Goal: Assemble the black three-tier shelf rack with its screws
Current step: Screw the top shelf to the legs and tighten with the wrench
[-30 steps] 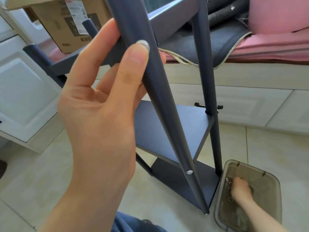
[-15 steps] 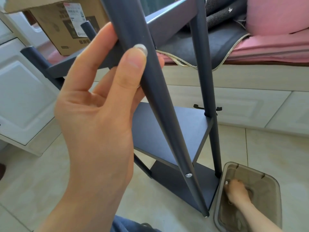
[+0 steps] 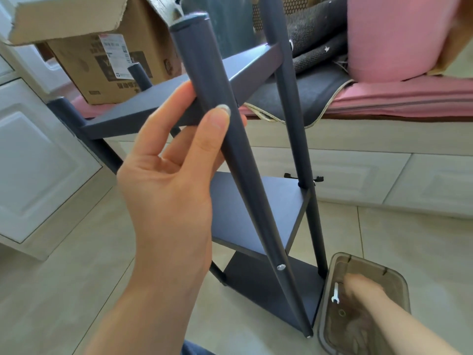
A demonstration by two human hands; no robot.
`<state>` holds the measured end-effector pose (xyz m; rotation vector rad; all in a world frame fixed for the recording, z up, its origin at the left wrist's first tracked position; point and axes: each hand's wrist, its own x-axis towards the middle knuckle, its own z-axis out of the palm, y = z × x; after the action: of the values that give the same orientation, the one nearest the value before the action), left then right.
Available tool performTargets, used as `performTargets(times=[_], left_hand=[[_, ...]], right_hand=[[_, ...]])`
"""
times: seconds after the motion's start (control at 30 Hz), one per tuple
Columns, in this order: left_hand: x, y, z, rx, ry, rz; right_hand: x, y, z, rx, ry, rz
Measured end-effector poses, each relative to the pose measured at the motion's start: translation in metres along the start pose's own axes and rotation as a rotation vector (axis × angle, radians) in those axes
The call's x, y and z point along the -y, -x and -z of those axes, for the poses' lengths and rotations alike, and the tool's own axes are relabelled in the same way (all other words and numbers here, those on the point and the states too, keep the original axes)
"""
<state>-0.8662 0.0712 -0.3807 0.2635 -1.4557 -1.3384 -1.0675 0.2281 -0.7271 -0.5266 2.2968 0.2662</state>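
The left hand (image 3: 163,190) grips the near post of the black three-tier metal shelf rack (image 3: 258,211), steadying it upright, while the blurred right hand (image 3: 363,290) rummages in the translucent brown plastic tub (image 3: 325,326) for hardware; its grip is unclear.

Your black three-tier shelf rack (image 3: 258,208) stands tilted on the floor tiles, three dark shelves fixed between round posts. One silver screw (image 3: 281,266) sits in the near post, low down (its head flush with the tube, near the bottom shelf).
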Motion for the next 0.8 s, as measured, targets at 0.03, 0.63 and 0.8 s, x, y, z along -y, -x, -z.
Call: performTargets(times=[0.03, 0.63, 0.8], left_hand=[[-0.001, 0.001, -0.001, 0.009, 0.016, 0.019], [-0.023, -0.004, 0.017, -0.073, 0.096, 0.144], [-0.030, -0.019, 0.051, -0.113, 0.128, 0.176]], right_hand=[[-0.001, 0.008, 0.015, 0.000, 0.006, -0.005], [0.058, 0.229, 0.231, -0.482, -0.275, 0.835], [0.086, 0.281, 0.247, -0.289, -0.909, 1.138]])
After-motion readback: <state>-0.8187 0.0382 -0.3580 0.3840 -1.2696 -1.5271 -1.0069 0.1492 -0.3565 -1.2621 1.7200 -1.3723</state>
